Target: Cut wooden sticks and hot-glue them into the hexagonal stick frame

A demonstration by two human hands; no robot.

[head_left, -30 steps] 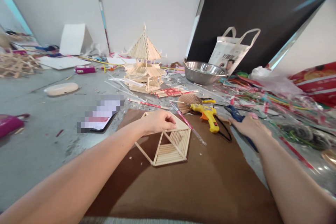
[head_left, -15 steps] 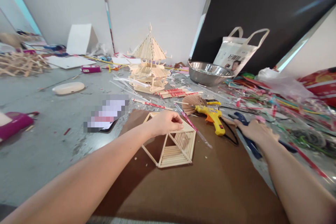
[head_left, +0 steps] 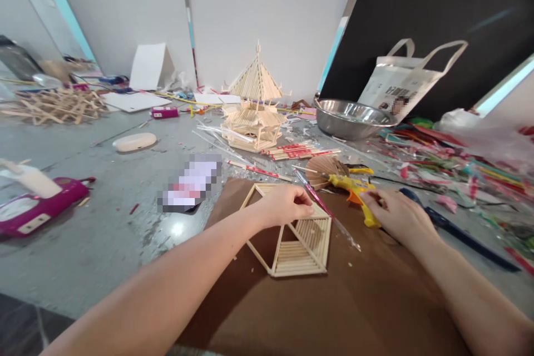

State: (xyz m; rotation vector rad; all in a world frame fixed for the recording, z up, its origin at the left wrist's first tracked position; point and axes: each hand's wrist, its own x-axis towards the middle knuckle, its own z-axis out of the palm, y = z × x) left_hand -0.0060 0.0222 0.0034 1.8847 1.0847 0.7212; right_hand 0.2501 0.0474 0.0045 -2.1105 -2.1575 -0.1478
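Note:
A flat hexagonal frame of thin wooden sticks (head_left: pixel 301 245) lies on a brown board (head_left: pixel 334 300). My left hand (head_left: pixel 287 208) rests on the frame's upper part with its fingers curled and pinched on the sticks. To its right, my right hand (head_left: pixel 396 217) has its fingers closed round the handle of a yellow glue gun (head_left: pixel 352 184). The gun lies at the board's far edge with its nozzle pointing left. A thin pink rod (head_left: pixel 321 204) lies slanted between the two hands.
Behind stand a stick pagoda model (head_left: pixel 254 105), red-and-white chopsticks (head_left: pixel 300 150), a small fan-shaped piece (head_left: pixel 323 166), a steel bowl (head_left: pixel 348 117) and a tote bag (head_left: pixel 411 78). Blue scissors (head_left: pixel 454 228) and coloured scraps lie right. A phone (head_left: pixel 189 186) and pink case (head_left: pixel 37 211) lie left.
My right hand has moved left from the blue scissors to the yellow glue gun. My left hand stays on the stick frame. The view has swung to the left.

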